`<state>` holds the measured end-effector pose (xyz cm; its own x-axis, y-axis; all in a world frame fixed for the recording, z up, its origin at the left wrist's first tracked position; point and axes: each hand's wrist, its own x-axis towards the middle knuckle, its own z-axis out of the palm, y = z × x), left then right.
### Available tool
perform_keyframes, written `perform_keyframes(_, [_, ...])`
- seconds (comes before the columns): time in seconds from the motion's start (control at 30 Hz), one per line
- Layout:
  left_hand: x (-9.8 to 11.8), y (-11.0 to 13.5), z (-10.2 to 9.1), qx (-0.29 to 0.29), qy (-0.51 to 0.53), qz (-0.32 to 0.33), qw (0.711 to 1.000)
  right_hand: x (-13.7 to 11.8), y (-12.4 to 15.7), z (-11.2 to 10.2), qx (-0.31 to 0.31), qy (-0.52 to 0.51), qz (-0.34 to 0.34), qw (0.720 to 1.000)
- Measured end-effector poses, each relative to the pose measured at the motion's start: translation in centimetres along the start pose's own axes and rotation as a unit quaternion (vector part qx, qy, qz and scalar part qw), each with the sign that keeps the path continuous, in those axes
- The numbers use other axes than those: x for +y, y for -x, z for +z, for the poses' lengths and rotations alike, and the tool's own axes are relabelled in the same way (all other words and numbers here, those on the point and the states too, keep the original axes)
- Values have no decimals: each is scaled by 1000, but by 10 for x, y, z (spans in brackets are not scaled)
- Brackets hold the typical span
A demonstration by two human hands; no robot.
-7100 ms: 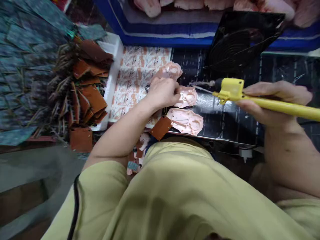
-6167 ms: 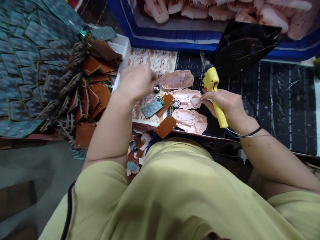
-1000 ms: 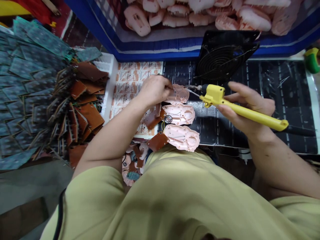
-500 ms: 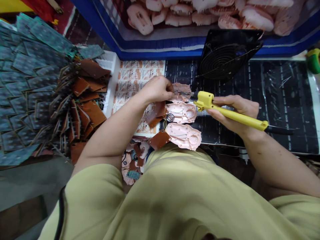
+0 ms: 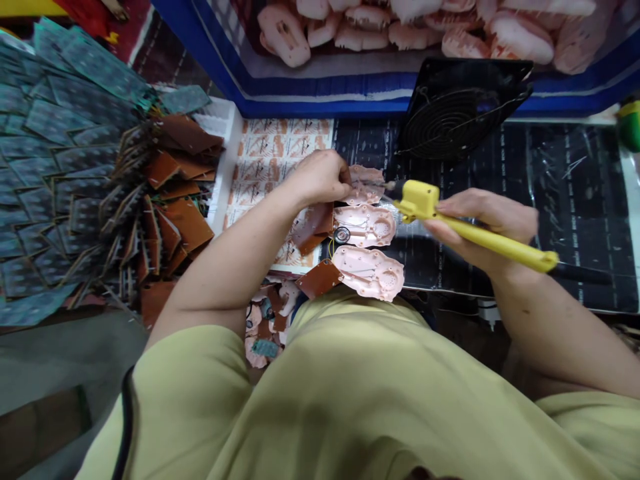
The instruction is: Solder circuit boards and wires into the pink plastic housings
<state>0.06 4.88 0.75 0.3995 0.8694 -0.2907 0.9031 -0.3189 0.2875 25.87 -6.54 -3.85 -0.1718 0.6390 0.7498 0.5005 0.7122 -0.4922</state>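
Head view: the right hand (image 5: 495, 223) is clasping the yellow tool (image 5: 423, 199), apparently soldering at the farthest pink shell (image 5: 367, 192) on the desk (image 5: 590, 200); the left hand (image 5: 327, 177) is covering its left end, grip unclear. Next is seemingly calling for steadiness.

The right hand (image 5: 493, 227) holds a yellow tool (image 5: 421, 200). It points at a pink shell (image 5: 367, 193) — by the left hand (image 5: 327, 177).

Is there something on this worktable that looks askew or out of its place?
Yes: the nearest brown board lies slantwise and seems to overhang the front edge of the worktable, so may be knocked off. The black fan stands tilted before the blue crate, perhaps purposely.
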Motion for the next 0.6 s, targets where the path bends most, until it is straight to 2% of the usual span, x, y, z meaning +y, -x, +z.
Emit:
perform_keyframes(0.1, [0, 0, 1, 3, 7, 1, 1000, -4, 9, -10, 51, 35, 51, 997])
perform_keyframes(0.37, [-1, -1, 1, 2, 1, 3, 1000, -17, 33, -15, 21, 103, 116, 988])
perform_keyframes(0.6, [-4, 0, 4, 16, 25, -5, 1000, -24, 33, -15, 18, 98, 92, 991])
